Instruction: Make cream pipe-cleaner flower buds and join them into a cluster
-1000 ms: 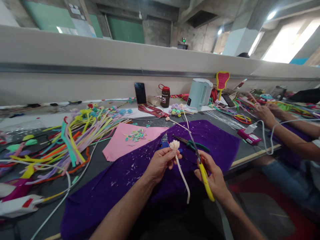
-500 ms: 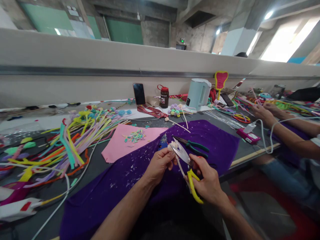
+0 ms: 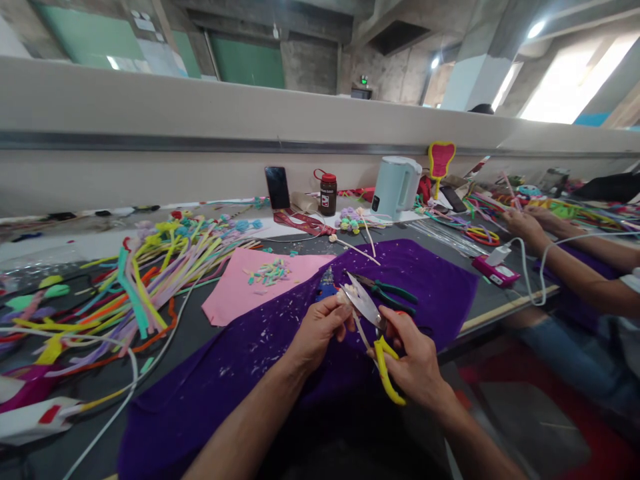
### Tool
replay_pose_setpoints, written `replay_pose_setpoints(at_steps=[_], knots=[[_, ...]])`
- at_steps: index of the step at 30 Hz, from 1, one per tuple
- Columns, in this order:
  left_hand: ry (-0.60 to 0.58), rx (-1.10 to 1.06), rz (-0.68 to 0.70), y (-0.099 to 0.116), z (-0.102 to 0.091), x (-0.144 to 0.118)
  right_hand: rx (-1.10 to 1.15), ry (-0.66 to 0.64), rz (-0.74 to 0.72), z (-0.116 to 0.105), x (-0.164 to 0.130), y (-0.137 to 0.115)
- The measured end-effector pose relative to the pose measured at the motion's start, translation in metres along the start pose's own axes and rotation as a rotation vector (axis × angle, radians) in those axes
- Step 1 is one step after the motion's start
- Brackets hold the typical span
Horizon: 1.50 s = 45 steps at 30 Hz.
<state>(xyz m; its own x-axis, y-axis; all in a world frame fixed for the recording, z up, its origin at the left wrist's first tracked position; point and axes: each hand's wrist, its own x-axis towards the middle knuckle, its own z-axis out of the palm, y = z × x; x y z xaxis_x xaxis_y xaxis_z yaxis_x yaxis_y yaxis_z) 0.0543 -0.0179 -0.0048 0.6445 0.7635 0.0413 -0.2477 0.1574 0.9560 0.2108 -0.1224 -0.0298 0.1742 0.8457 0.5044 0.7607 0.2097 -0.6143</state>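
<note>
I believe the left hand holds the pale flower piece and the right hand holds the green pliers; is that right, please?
Not quite: the head view shows the right hand holding yellow-handled scissors; the green pliers lie on the purple cloth. The left hand does hold the pale flower piece.

We hold both arms low in front of us, the left forearm [image 3: 255, 412] and right forearm [image 3: 473, 427] slanting inward from below. Our left hand [image 3: 316, 327] pinches lightly, thumb [image 3: 338, 316] against forefinger — the remaining digits curled beneath. Our right hand [image 3: 416, 357] is wrapped in a looped grip, just beside the left but apart — both wrists bare.
</note>
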Motion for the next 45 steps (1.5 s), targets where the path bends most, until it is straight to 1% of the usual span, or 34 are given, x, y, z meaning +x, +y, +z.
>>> replay_pose_setpoints(at_steps=[5,14,24,28,31,33,35,37,40,45], knots=[[-0.043,-0.04,-0.004,0.001,0.0,-0.001,0.006,-0.002,-0.023,0.001,0.0,0.001],[-0.056,-0.041,-0.011,0.004,0.002,-0.002,0.01,-0.007,-0.088,0.001,0.0,0.002],[-0.057,-0.079,-0.013,0.003,0.001,-0.001,0.004,-0.016,-0.105,0.0,-0.001,0.004],[-0.023,-0.09,-0.033,0.004,0.001,-0.001,0.035,0.001,-0.098,0.0,-0.001,0.006],[0.016,-0.109,-0.053,0.004,0.002,-0.001,0.158,0.001,-0.004,-0.001,-0.002,0.005],[0.022,-0.13,-0.055,0.004,0.002,-0.001,0.334,0.008,0.118,-0.003,0.001,0.002],[0.015,-0.15,-0.036,0.005,0.002,-0.002,0.556,0.023,0.255,-0.006,0.006,-0.003],[0.011,-0.162,-0.014,0.006,0.002,-0.002,0.747,0.033,0.351,-0.009,0.014,-0.009],[0.021,-0.186,0.006,0.007,0.003,-0.003,0.912,0.044,0.359,-0.005,0.027,-0.02],[-0.02,-0.213,0.062,0.005,0.002,-0.003,1.025,-0.019,0.364,0.014,0.04,-0.04]])
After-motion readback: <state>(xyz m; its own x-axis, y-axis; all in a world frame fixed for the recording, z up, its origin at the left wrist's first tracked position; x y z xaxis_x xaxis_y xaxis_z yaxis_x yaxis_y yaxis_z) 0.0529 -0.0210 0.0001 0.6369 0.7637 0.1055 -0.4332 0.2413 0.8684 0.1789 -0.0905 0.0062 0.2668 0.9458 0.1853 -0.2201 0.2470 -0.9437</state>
